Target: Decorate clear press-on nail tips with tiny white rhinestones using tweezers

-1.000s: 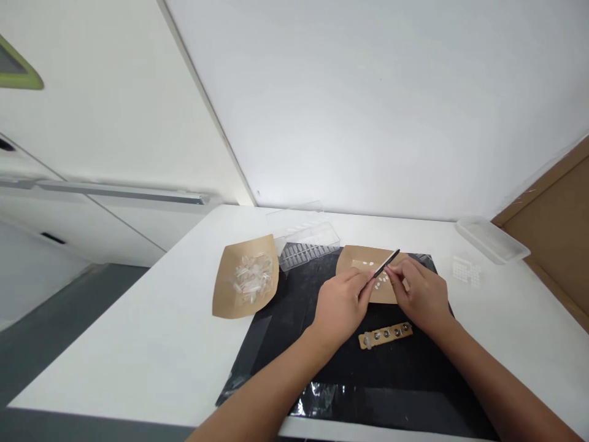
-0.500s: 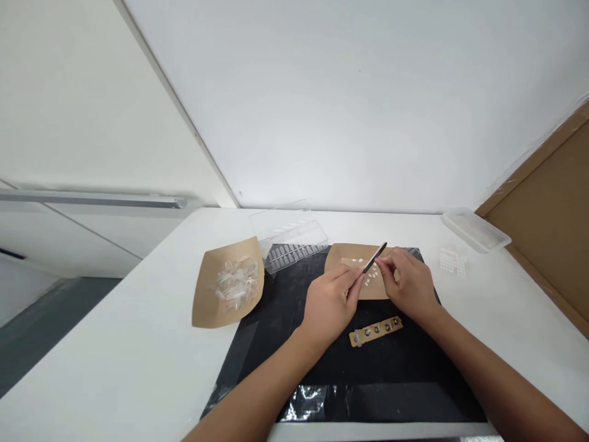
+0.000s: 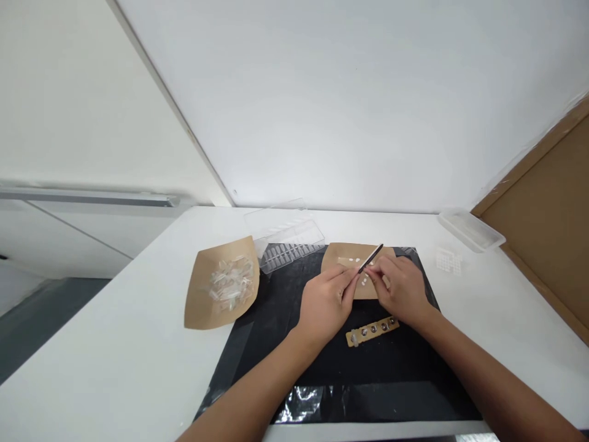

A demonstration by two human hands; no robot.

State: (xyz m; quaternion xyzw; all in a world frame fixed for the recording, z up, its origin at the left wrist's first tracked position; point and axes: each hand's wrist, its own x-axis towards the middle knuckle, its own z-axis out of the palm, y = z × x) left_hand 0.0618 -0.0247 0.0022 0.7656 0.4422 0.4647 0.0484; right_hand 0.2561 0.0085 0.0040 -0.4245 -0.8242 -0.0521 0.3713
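My left hand (image 3: 324, 304) is closed, pinching the lower end of a slim black-and-white stick (image 3: 370, 258), which tilts up to the right. Close beside it, my right hand (image 3: 401, 287) has thumb and fingertips pressed together against the stick's lower part; anything tiny between them is too small to make out. Both hands are above a brown paper tray (image 3: 335, 251) with several small white oval pieces. On the black mat nearer me lies a brown strip (image 3: 372, 331) with several round metal pieces and a clear bit at its left end.
To the left, another brown paper tray (image 3: 196, 301) holds a pile of clear nail tips (image 3: 231, 283). Behind the black mat (image 3: 285, 344) lies an open clear box (image 3: 292, 248) of nail tips. At right are a sheet of small white dots (image 3: 448, 261) and a translucent container (image 3: 472, 230).
My right hand has shifted slightly left and down, its fingertips nearer the stick's lower end. The whole view has drifted a little. My left hand still grips the stick.
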